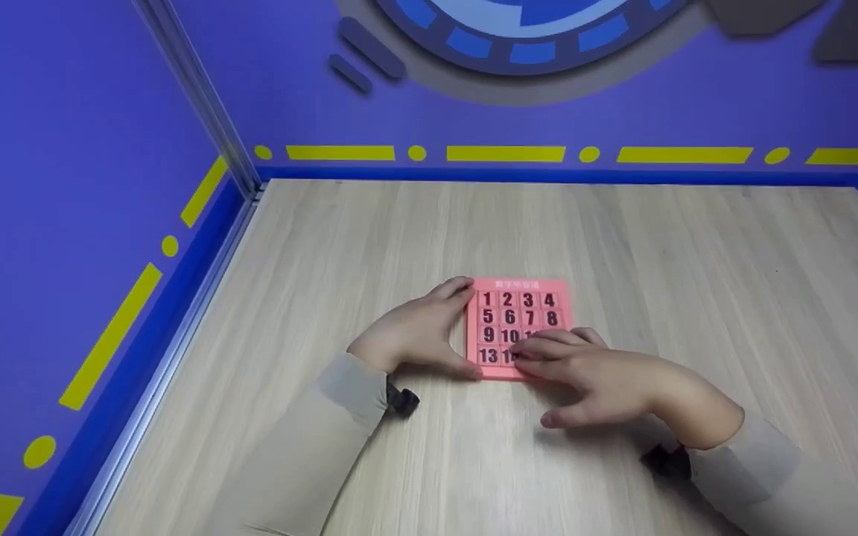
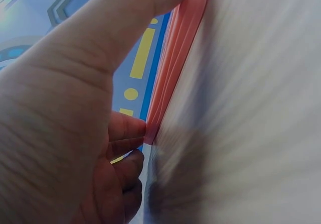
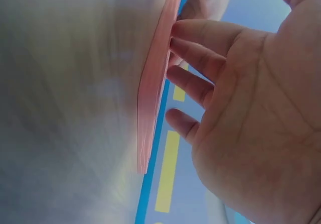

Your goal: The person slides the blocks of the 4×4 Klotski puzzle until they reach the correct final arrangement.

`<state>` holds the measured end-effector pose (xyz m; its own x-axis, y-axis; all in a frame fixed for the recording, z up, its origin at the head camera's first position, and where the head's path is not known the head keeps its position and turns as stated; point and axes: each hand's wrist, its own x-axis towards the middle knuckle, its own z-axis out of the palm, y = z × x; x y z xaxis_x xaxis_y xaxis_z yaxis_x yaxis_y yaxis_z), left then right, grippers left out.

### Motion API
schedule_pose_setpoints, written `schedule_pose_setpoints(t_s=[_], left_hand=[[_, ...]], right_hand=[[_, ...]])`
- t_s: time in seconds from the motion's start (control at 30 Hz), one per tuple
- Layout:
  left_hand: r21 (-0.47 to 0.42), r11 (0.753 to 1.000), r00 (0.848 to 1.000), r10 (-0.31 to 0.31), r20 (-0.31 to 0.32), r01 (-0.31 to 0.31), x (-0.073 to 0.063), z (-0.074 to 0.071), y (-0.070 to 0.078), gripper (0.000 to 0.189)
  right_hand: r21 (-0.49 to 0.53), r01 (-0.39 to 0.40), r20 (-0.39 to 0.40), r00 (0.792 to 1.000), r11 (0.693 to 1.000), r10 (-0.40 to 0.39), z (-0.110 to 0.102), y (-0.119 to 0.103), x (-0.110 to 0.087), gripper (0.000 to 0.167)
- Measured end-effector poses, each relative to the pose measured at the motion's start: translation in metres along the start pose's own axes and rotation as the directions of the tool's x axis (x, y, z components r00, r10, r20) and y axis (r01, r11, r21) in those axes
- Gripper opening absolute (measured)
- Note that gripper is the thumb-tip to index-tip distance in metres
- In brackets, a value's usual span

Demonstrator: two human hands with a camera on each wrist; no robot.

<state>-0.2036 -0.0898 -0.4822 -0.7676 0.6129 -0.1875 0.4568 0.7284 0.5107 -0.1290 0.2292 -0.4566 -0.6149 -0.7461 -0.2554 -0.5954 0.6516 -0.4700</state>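
A pink sliding number puzzle [image 1: 509, 317] lies flat on the table, its black-numbered tiles in rows that begin 1, 5, 9 and 13. Along its left side, my left hand [image 1: 415, 331] holds the frame, thumb at the near corner and fingers at the far one. The left wrist view shows the puzzle's pink edge [image 2: 173, 63] between that thumb and the fingers. My right hand [image 1: 604, 378] lies over the lower right tiles and hides several of them. Its fingertips [image 3: 179, 29] touch the tiles with the fingers fairly straight, while the thumb stays off the puzzle.
The pale wood-grain table [image 1: 369, 238] surrounds the puzzle. A blue wall [image 1: 325, 112] with yellow marks stands behind it, and another blue panel [image 1: 64, 186] rises on the left beside a metal strip [image 1: 153, 409]. Black straps [image 1: 402, 400] sit at the wrists.
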Motion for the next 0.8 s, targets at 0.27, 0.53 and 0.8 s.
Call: schedule_pose_setpoints(t_s=[0.27,0.53,0.8], left_hand=[[0.002,1.000,1.000,0.008,-0.009,-0.008,0.000,-0.001,0.001,0.147],[0.000,1.000,0.999,-0.022,-0.032,0.022,-0.004,-0.002,-0.001,0.147],[-0.003,1.000,1.000,0.006,0.000,-0.006,0.002,-0.002,0.004,0.147]], right_hand=[[-0.040,0.023,-0.026,0.999,0.999,-0.024,0.003,0.004,0.000,0.088],[-0.004,0.053,-0.018,0.998,0.999,-0.054,-0.003,0.009,0.003,0.090],[0.050,0.012,-0.139,0.990,0.999,-0.005,-0.012,0.028,-0.039,0.084]])
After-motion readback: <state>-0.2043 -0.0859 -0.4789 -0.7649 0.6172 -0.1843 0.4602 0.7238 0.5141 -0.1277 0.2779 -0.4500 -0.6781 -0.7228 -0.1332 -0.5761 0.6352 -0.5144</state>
